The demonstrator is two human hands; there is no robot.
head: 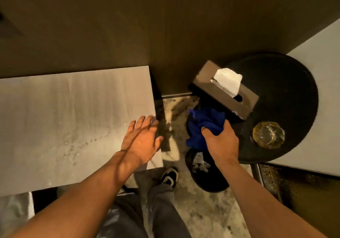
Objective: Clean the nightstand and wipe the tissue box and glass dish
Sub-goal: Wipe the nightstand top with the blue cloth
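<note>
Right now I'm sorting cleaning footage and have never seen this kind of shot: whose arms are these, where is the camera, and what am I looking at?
There is one picture, taken by a camera worn on a person's head, looking down at their own bare arms. No machine is involved. The right hand has a closed grip on a bunched blue cloth at the edge of a round black nightstand. On that stand sit a brown tissue box, with a white tissue sticking up, and an amber glass dish. The left hand is open and empty, over the corner of a pale surface. Below are their trousers and one shoe.
</note>
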